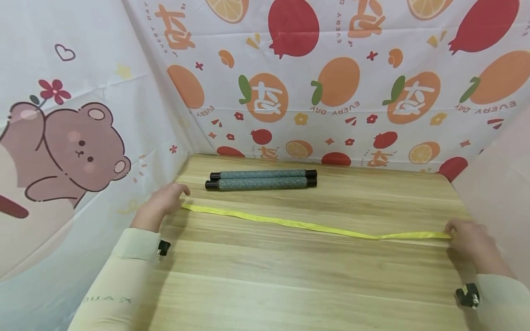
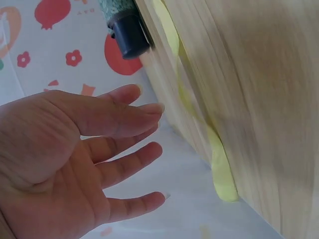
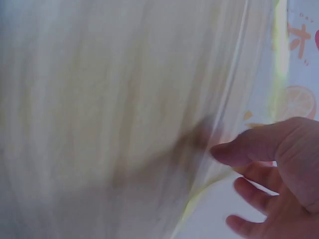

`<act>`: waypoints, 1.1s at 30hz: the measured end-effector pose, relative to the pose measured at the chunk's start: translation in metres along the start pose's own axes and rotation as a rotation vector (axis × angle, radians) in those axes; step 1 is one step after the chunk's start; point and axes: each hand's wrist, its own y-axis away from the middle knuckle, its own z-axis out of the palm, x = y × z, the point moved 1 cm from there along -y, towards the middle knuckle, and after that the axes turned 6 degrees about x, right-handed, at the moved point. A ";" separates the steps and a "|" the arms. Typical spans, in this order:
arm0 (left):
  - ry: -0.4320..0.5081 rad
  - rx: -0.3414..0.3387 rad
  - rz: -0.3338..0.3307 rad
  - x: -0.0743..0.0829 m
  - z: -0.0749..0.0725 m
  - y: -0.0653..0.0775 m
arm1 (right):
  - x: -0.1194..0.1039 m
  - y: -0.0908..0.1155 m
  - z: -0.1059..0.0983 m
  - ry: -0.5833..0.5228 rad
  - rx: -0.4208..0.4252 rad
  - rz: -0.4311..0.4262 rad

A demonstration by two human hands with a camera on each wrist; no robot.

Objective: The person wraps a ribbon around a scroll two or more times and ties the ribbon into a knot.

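A long yellow ribbon (image 1: 285, 222) stretches across the wooden table (image 1: 265, 285), with a slight bend right of its middle. My left hand (image 1: 167, 198) is beside the ribbon's left end. In the left wrist view its fingers are spread and relaxed, holding nothing, and the ribbon end (image 2: 225, 179) lies apart from them. At the other end, my right hand (image 1: 474, 239) grips the ribbon, thumb near the fingers. The right wrist view shows the ribbon (image 3: 280, 55) running to behind the right thumb (image 3: 249, 144), blurred, with the grip itself hidden.
Two rolls (image 1: 265, 180) in green patterned covering with black ends lie side by side behind the ribbon. A fruit-print curtain (image 1: 298, 124) stands at the table's back, and a bear-print curtain (image 1: 83, 151) closes off the left. A pale curtain (image 1: 503, 184) hangs on the right.
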 end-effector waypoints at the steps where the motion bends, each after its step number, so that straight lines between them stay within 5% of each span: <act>1: -0.007 -0.003 0.007 0.003 0.001 0.000 | -0.003 -0.001 0.001 0.006 -0.013 -0.017; 19: 0.037 -0.120 0.179 0.059 0.030 -0.005 | -0.094 -0.002 0.011 -0.152 -0.105 -0.357; 33: 0.030 -0.159 0.175 0.082 0.043 -0.008 | -0.139 -0.005 0.024 -0.169 -0.119 -0.369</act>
